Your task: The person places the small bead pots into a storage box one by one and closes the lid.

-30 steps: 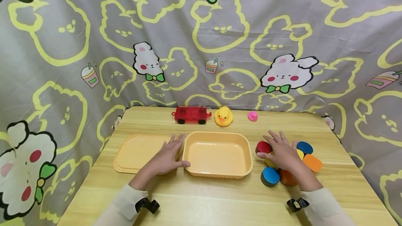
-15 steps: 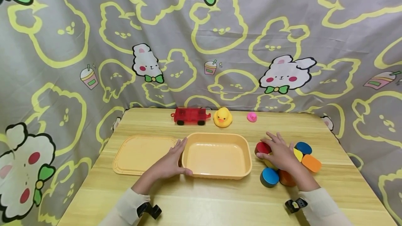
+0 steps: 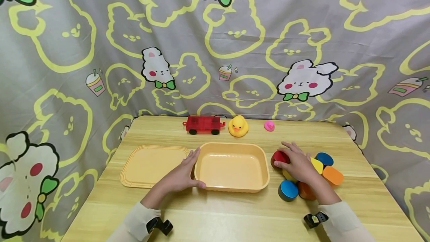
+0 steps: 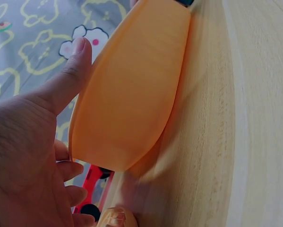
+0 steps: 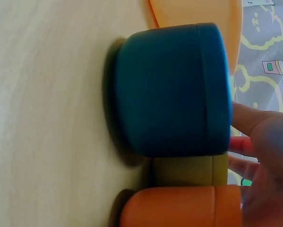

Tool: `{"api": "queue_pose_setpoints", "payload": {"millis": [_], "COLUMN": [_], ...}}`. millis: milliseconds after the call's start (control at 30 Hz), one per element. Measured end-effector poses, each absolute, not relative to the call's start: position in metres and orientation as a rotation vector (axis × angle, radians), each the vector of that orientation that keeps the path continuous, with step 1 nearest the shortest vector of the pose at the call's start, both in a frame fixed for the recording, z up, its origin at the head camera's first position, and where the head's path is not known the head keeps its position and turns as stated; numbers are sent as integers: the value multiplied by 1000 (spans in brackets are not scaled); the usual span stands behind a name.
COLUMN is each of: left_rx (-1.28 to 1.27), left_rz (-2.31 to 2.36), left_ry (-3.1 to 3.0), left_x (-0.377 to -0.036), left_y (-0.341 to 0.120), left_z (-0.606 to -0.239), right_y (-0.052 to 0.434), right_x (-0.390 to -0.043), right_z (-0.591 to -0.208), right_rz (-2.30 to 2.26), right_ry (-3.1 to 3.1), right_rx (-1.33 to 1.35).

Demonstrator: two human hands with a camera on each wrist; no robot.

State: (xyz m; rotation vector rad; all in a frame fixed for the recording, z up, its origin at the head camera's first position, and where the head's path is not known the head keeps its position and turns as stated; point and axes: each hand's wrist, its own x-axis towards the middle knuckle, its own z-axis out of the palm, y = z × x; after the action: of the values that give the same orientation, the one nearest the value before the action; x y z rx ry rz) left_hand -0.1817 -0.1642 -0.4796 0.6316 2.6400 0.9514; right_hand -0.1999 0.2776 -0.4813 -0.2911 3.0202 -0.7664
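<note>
Head view: the right hand (image 3: 300, 163) is partly closed, with thumb and fingers pinching the red tub (image 3: 279, 156). The red tub is located just beside the right end of the container (image 3: 235, 171); whether its base touches the table (image 3: 215, 216) cannot be told. Its visible body is deep red, rounded and smooth; the hand covers the remainder.

The left hand (image 3: 183, 173) is bent in a wide C round the container's left end, thumb at the near wall, fingers along the end. The container is pale orange, plastic-looking and rectangular, with rounded corners, a thin rim and a glossy floor. The matching lid (image 3: 147, 167) lies flat to its left, with stepped lines at the edge.

Below the right hand, the near blue tub (image 3: 287, 190) has a round, shiny top. The right wrist view shows its smooth side, rounded base and upper seam. The orange tub (image 3: 333, 174) has a rounded-square top; the dark blue tub (image 3: 324, 158) is round.

The table has pale wood grain. The cart (image 3: 203, 123) at the back is translucent red with black wheels.
</note>
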Motion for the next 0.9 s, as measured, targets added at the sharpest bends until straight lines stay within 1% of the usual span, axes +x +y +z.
{"api": "queue_pose_setpoints", "payload": {"millis": [333, 567, 900], "left_rx": [624, 633, 643], "left_rz": [968, 976, 1021], "left_ry": [2637, 2633, 2605], "left_x": [-182, -182, -181], "left_y": [-165, -165, -166], "left_z": [-482, -483, -485], "right_y": [272, 266, 239], "right_x": [-196, -195, -196], "right_z": [-456, -439, -412], "right_rz": [-817, -859, -983], "right_ry": [3040, 3076, 3014], "right_rx": [-316, -436, -544]}}
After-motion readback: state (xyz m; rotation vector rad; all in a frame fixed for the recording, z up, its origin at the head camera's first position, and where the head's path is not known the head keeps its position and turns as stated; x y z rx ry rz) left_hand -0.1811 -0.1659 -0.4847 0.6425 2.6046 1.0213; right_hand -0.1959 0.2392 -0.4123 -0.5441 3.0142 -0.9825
